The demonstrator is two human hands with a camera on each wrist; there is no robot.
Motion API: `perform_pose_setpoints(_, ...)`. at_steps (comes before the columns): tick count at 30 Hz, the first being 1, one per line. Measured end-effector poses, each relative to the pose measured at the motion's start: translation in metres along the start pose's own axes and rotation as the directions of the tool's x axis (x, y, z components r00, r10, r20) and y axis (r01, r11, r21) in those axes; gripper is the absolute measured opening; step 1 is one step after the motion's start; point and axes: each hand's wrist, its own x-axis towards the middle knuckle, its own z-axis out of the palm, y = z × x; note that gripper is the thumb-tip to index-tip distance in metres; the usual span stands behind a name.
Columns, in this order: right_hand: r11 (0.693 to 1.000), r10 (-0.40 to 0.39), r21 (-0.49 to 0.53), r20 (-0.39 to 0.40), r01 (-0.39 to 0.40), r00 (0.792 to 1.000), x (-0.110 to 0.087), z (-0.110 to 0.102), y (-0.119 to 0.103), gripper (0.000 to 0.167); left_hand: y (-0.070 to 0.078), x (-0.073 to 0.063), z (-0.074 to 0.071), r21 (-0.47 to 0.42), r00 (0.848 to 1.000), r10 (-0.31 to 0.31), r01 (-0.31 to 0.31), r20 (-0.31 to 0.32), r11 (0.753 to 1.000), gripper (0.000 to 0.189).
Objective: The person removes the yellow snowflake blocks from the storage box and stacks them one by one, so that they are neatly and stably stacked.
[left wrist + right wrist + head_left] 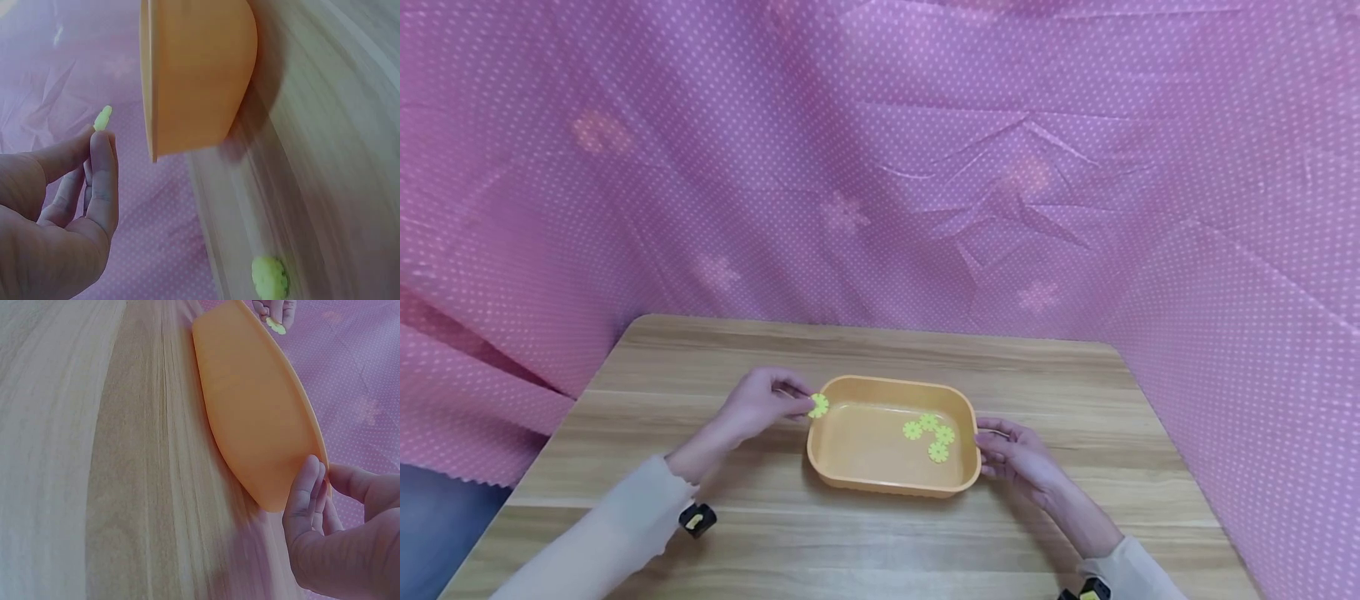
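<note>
My left hand [765, 404] pinches a yellow-green snowflake disc [818, 406] between thumb and fingertips, by the left rim of an orange plastic basin [865, 442]. From the left wrist the held disc [103, 119] shows nearly edge-on, apart from the basin's wall [200, 75]. Inside the basin, toward its right end, lie several similar discs [937, 452]. At the opposite end my right hand [1018, 457] grips the basin's rim, thumb on one side and fingers against the outer wall, as the right wrist view of the hand [344, 531] shows.
Another yellow-green piece [270, 278] lies on the wooden table [880, 542], seen only in the left wrist view. A pink dotted curtain [880, 208] hangs behind the table and along its sides. Black devices [697, 519] sit at both wrists.
</note>
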Motion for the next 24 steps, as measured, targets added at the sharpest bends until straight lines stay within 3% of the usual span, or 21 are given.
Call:
perform_pose_setpoints(4,1.0,0.003,0.0,-0.003,-0.003,1.0,0.0,-0.001,0.0,0.051,-0.002,-0.004,-0.011,0.017,1.0,0.019,-0.019,-0.011,1.0,0.032)
perform_pose_setpoints(12,1.0,0.002,0.002,-0.013,-0.002,1.0,0.0,-0.002,0.001,0.05,-0.011,-0.011,-0.034,0.058,0.998,-0.014,0.018,-0.054,0.998,0.035)
perform_pose_setpoints(24,1.0,0.002,0.001,-0.021,-0.002,1.0,-0.001,-0.001,0.003,0.051,-0.044,-0.016,-0.059,0.059,0.991,-0.032,0.04,-0.126,0.997,0.036)
